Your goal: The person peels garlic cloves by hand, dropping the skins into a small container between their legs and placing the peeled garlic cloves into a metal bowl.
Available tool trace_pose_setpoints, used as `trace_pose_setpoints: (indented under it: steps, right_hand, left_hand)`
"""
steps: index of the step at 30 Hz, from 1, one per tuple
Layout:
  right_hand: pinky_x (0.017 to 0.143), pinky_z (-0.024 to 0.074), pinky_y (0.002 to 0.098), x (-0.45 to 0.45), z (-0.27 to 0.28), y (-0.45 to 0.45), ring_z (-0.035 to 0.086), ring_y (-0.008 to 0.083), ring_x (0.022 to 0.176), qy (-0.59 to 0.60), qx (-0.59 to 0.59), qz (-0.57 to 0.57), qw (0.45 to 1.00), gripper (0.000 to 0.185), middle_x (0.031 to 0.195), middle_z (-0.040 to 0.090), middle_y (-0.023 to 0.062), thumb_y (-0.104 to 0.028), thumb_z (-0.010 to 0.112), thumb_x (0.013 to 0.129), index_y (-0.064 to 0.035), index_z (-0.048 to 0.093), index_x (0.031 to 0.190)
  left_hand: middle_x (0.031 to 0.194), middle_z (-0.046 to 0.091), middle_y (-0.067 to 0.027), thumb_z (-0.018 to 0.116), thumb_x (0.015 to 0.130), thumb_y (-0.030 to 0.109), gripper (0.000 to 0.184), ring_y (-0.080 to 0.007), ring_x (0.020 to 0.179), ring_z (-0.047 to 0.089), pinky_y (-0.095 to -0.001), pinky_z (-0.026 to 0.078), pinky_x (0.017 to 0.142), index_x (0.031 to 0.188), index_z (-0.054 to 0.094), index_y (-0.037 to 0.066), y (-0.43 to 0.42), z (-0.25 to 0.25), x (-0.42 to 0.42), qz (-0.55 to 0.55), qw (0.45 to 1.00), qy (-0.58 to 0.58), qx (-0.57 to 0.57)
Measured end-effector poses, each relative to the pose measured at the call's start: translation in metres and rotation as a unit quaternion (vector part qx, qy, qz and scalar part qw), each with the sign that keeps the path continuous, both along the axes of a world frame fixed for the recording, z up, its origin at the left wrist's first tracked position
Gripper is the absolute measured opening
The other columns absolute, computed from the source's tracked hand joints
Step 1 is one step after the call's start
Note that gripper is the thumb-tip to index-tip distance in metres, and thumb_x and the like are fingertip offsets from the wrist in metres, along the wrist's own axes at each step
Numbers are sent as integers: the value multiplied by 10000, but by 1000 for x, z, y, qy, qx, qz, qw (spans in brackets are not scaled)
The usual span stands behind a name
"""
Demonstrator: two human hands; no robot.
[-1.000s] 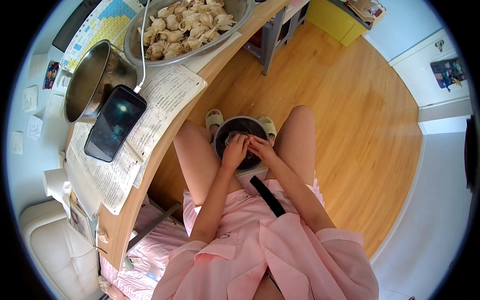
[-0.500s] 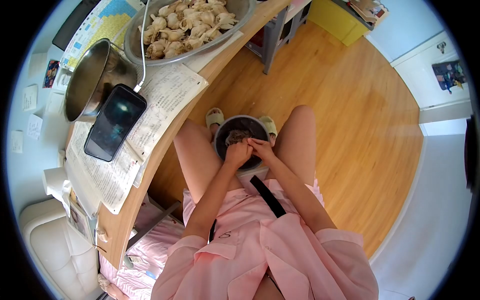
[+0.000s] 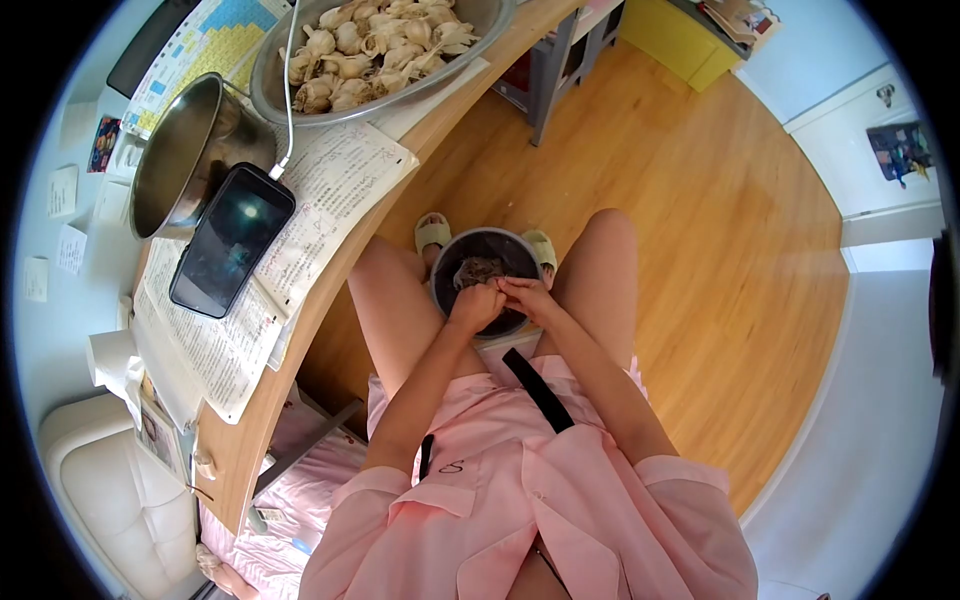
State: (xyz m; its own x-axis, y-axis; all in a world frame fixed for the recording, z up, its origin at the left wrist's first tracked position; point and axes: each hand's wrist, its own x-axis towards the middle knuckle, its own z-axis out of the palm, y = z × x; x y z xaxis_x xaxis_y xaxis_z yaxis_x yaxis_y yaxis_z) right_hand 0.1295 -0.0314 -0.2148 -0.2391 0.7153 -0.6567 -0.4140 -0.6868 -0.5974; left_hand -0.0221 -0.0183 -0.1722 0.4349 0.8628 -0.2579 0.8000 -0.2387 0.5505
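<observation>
1. Yellow-brown wood-plank floor [image 3: 700,200], beside a pale wooden desk [image 3: 255,440].
2. White paper sheets [image 3: 335,185] on the desk, with dense rows of characters too small to read; yellow-and-blue printed chart [image 3: 195,70], likewise illegible.
3. Wide grey basin [image 3: 264,95] of whitish garlic bulbs [image 3: 385,50], on the desk.
4. Round dark bucket [image 3: 446,290] between the knees, containing grey-brown scraps [image 3: 480,270].
5. Left hand [image 3: 478,305] and right hand [image 3: 528,298] over the bucket, fingers bent and closed, tips meeting; anything gripped cannot be made out.

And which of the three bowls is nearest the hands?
The dark round bowl between the legs; the steel bowl and basin of garlic bulbs sit on the desk.
</observation>
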Motion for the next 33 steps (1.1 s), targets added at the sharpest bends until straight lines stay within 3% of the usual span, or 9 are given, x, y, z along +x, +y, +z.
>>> trace_pose_setpoints:
  steps: [2, 11, 18, 21, 27, 30, 33]
  right_hand:
    - [874, 510, 309, 1, 1, 0, 609, 174, 976, -1, 2, 13, 1000, 330, 1082, 624, 87, -208, 640, 874, 3, 607, 1126]
    - [862, 507, 267, -2, 7, -2, 600, 151, 983, -31, 66, 25, 997, 358, 1090, 619, 74, -236, 626, 885, 0, 599, 1153]
    - [885, 480, 264, -2, 11, 0, 579, 114, 971, 9, 93, 21, 995, 327, 1045, 609, 19, -252, 584, 912, -57, 599, 1174]
    - [905, 466, 278, -2, 13, 2, 559, 115, 1003, 34, 84, 20, 996, 331, 1069, 592, 16, -244, 565, 924, -67, 579, 1203]
    - [944, 438, 309, -7, 24, 0, 517, 129, 1089, 77, 62, -1, 995, 361, 1157, 557, 22, -228, 549, 933, -78, 533, 1261]
    - [948, 431, 311, -5, 25, 2, 517, 133, 1099, 78, 58, 10, 995, 356, 1180, 554, 24, -221, 533, 941, -77, 529, 1266]
    - [945, 428, 308, -3, 24, 3, 524, 137, 1092, 81, 62, 15, 995, 347, 1186, 555, 30, -212, 518, 948, -73, 528, 1266]
  left_hand:
    - [775, 619, -266, 414, 884, 281, 345, -428, 725, 609, -508, 491, 681, 968, 566, -17, -1, 1, 0, 7, 1000, -12, -5]
    - [811, 598, -302, 359, 913, 258, 384, -455, 768, 585, -495, 467, 705, 935, 579, -56, -1, -8, -6, 39, 990, -134, -11]
    - [876, 595, -292, 368, 930, 234, 347, -449, 847, 570, -463, 444, 738, 981, 577, -38, 0, -15, -8, 102, 955, -274, -45]
    - [871, 601, -280, 376, 937, 242, 335, -442, 857, 575, -448, 446, 732, 1000, 560, -30, 1, -12, -7, 101, 954, -282, -25]
    - [755, 613, -257, 422, 931, 267, 300, -428, 719, 607, -478, 489, 641, 944, 537, -10, -4, 4, -2, 99, 990, -93, 26]
    - [743, 609, -263, 412, 924, 313, 329, -448, 721, 598, -523, 476, 631, 1022, 510, 14, -2, 1, -2, 75, 995, -62, 29]
    - [689, 610, -246, 416, 923, 301, 310, -430, 633, 605, -510, 488, 567, 991, 473, 5, -2, 0, -3, 41, 997, -33, 61]
